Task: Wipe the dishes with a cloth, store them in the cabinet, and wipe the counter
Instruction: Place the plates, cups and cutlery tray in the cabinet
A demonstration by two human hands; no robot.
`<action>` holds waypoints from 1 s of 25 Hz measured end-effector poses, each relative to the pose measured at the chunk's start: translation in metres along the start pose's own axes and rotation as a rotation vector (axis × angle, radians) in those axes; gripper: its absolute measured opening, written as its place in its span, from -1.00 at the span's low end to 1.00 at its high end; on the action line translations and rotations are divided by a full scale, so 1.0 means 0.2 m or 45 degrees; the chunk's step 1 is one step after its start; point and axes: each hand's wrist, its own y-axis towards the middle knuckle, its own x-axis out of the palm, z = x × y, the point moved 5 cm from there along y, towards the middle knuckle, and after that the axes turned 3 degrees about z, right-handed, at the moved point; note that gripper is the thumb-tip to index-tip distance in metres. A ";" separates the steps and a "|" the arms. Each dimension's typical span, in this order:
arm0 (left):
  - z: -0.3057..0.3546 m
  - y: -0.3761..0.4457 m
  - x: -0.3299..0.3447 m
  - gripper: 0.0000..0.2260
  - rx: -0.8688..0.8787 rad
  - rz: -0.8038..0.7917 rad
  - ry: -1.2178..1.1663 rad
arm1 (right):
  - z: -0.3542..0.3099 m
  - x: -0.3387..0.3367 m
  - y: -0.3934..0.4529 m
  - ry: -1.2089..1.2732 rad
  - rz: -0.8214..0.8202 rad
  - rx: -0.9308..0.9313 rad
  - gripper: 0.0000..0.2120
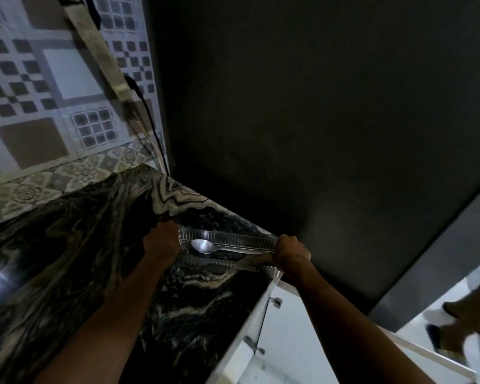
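Note:
A clear ribbed plastic tray [233, 238] sits over the far right corner of the dark marbled counter [75, 245]. A steel spoon [205, 246] lies inside it, bowl to the left. My left hand [162, 241] grips the tray's left end. At the tray's right end, by the counter's edge, my right hand [291, 250] is curled round it. Whether the tray rests on the counter or is lifted I cannot tell. No cloth is in sight.
A patterned tiled wall [53, 106] rises behind the counter, with black cables [150, 120] hanging down its corner. A large dark panel [316, 120] stands right of the counter. Below the edge are white cabinet doors [283, 342]. A foot [460, 314] stands on the floor at right.

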 end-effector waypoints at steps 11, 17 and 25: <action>-0.08 -0.35 -0.03 -0.78 -0.191 0.047 -0.086 | -0.03 0.00 0.00 -0.166 0.093 -0.293 -0.71; -0.02 -0.75 -0.04 -0.78 -0.433 0.078 -0.059 | 0.00 -0.01 -0.03 -0.205 0.069 -0.559 -0.75; 0.31 -1.45 -0.01 -0.77 -0.873 0.172 -0.065 | 0.32 -0.04 -0.23 -0.242 0.063 -0.954 -0.72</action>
